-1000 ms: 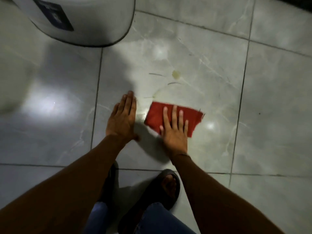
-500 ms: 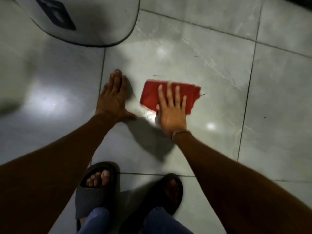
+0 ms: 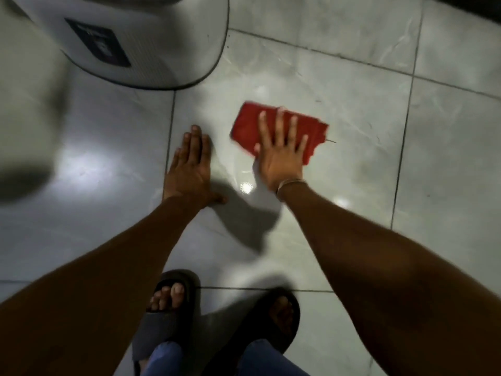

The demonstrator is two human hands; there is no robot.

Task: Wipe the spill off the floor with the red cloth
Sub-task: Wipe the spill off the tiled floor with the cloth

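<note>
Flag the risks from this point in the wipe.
Wet sheen near the right hand suggests the red cloth may smear rather than lift the spill. The left hand props flat on glossy tile and could slip. Wiping farther could bump the white appliance.

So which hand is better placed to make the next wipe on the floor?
The right hand. It lies flat on the red cloth, fingers spread over it. The left hand rests on bare tile beside it, not touching the cloth.
</note>
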